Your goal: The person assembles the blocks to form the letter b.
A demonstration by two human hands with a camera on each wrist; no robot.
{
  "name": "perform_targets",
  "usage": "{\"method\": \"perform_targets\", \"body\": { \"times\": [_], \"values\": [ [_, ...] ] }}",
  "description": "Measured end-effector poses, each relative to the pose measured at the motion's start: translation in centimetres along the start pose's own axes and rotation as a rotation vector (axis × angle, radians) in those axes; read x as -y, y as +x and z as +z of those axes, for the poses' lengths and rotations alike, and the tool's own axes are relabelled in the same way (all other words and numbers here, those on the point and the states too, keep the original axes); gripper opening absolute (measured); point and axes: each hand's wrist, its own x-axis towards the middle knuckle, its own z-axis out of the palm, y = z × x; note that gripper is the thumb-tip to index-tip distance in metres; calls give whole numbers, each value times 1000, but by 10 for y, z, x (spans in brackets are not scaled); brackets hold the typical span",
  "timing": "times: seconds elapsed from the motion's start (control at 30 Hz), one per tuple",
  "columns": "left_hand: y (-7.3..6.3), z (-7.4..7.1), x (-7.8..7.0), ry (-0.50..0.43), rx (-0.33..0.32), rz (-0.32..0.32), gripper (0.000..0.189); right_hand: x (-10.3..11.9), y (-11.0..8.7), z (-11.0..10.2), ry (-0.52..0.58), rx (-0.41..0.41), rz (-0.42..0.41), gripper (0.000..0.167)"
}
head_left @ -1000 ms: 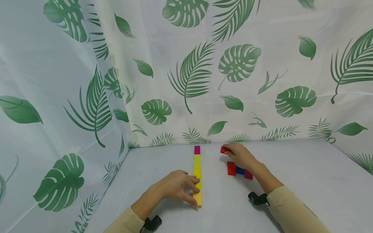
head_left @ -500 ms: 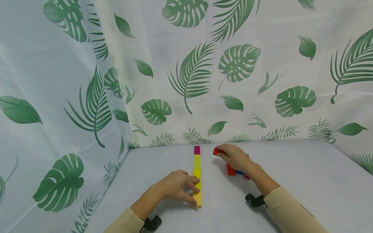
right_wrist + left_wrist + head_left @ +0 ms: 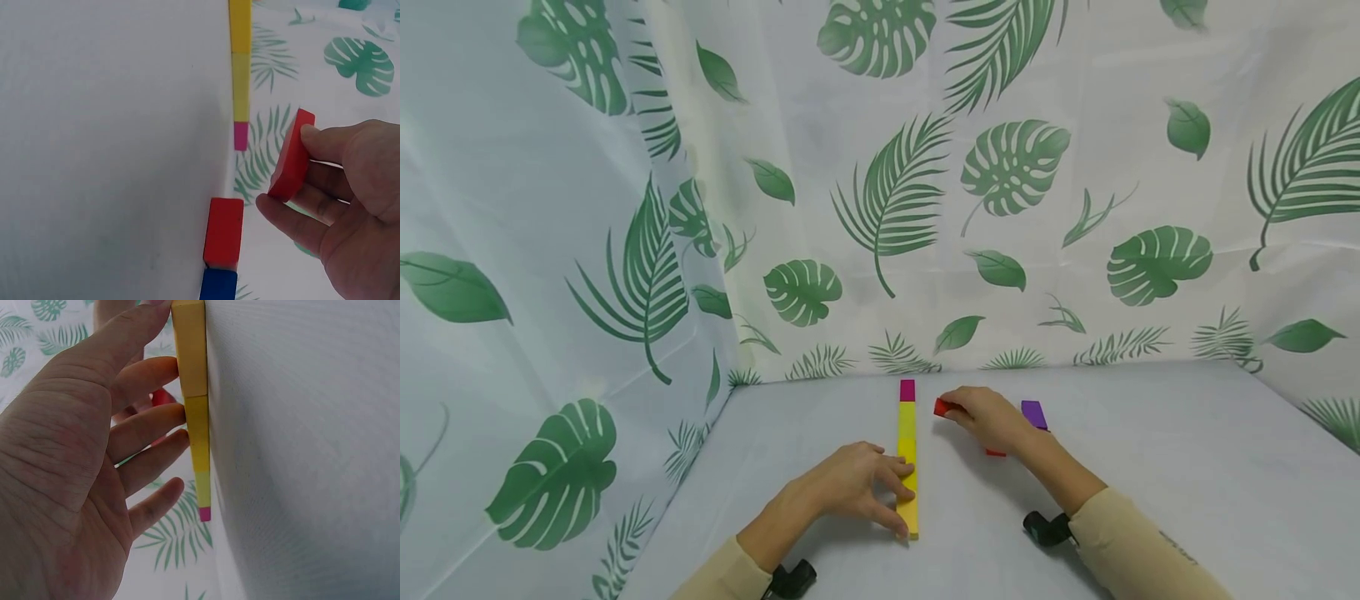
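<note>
My right hand (image 3: 992, 418) pinches a red block (image 3: 291, 156) between thumb and fingers, held above the table just right of a straight row of blocks. That row runs away from me: an orange-yellow block (image 3: 191, 350) nearest, then a yellow block (image 3: 198, 432), a pale yellow block (image 3: 203, 487) and a small magenta block (image 3: 907, 390) at the far end. Fingertips of my left hand (image 3: 859, 478) rest on the near part of the row, the fingers loosely extended. Below my right hand lies another red block (image 3: 224, 231), end to end with a blue block (image 3: 219, 285).
A purple block (image 3: 1033, 413) shows beyond my right forearm, which hides part of the group there. The white table (image 3: 790, 408) meets a leaf-print curtain (image 3: 917, 208) at the back; another curtain side (image 3: 535, 350) stands at the left.
My right hand has moved left toward the row with the red block, uncovering the purple block and covering much of the loose group. The left hand stays on the row.
</note>
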Motion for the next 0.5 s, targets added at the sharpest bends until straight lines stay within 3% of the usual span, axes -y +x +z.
{"method": "perform_targets", "body": {
  "times": [0.5],
  "values": [
    [0, -1, -2, 3, 7, -3, 49, 11, 3, 14, 7, 71, -7, 29]
  ]
}}
